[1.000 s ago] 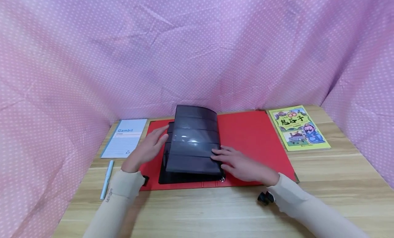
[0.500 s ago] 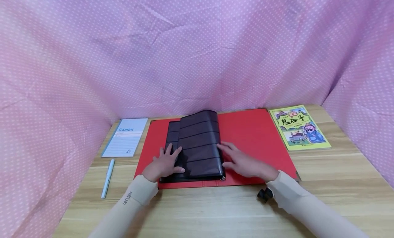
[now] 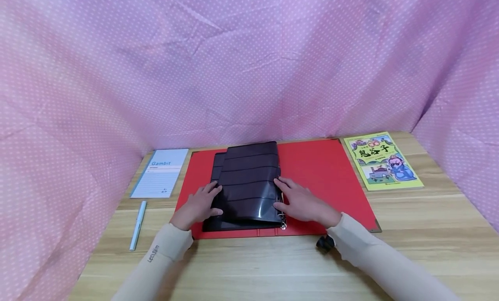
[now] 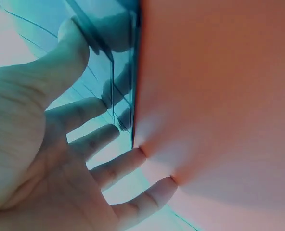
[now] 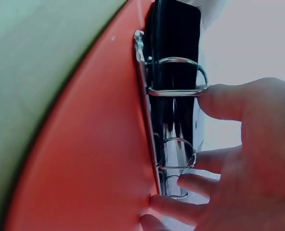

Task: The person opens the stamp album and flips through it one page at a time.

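Note:
A red ring binder (image 3: pixel 323 175) lies spread flat on the table. Black pocket pages (image 3: pixel 247 179) are stacked on its left half, the top ones bowed and set off from those beneath. My left hand (image 3: pixel 198 205), fingers spread, touches the pages' left edge; in the left wrist view two fingertips of that hand (image 4: pixel 51 144) rest on the red cover (image 4: pixel 219 96). My right hand (image 3: pixel 304 202) is at the spine. In the right wrist view its thumb touches a metal ring (image 5: pixel 178 93), and the fingers of this hand (image 5: pixel 253 163) extend along the other rings.
A white-and-blue notepad (image 3: pixel 160 173) lies left of the binder, with a light blue pen (image 3: pixel 138 225) below it. On the right is a yellow comic-style book (image 3: pixel 383 162). A pink dotted cloth (image 3: pixel 249 76) hangs behind the wooden table (image 3: pixel 257 266).
The raised top page has come down onto the stack at left. My left hand moved from its upper left side down to its lower left edge. My right hand stayed near the rings.

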### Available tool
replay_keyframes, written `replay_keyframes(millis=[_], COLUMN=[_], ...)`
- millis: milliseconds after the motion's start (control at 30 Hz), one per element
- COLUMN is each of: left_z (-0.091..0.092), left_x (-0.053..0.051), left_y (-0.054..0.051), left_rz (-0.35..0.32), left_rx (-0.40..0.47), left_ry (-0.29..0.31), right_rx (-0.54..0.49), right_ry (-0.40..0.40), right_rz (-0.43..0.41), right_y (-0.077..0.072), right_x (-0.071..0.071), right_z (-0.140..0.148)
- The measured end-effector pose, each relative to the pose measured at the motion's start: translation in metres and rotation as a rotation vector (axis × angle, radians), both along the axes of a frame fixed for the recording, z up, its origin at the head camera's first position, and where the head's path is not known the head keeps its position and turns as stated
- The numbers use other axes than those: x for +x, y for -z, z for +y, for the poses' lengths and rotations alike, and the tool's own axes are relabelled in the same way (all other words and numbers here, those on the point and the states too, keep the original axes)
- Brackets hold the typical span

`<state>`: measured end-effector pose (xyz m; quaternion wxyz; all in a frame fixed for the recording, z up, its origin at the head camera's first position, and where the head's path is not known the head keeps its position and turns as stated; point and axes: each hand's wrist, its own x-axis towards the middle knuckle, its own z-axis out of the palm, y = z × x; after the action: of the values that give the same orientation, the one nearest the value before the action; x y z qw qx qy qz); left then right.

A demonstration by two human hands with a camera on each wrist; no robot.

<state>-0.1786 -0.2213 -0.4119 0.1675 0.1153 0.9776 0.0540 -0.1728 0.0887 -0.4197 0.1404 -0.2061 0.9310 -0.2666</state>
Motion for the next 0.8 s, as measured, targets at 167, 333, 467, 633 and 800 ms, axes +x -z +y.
replay_keyframes(millis=[167,333,467,633,800], left_z=[-0.001,-0.006,-0.013,-0.008,0.023], left_x=[0.002,0.002,0.001,0.001,-0.001], left_y=[-0.001,0.0,0.0,-0.011,-0.042], left_rz=[0.011,-0.001,-0.041,-0.02,0.169], left_rx=[0.047,0.075,0.128,0.202,0.219], left_ry=[0.031,0.041,-0.013,-0.029,0.042], right_rx=[0.038,0.12,0.147,0.068,0.106], right_ry=[-0.003,-0.033,-0.053,-0.031,0.022], right_rz=[0.025,0.068,0.069,0.083,0.265], right_y=[-0.003,-0.002,-0.002,-0.02,-0.063], right_x=[0.001,0.0,-0.002,-0.007,-0.01], right_z=[-0.005,-0.012,-0.016,-0.002,0.022])
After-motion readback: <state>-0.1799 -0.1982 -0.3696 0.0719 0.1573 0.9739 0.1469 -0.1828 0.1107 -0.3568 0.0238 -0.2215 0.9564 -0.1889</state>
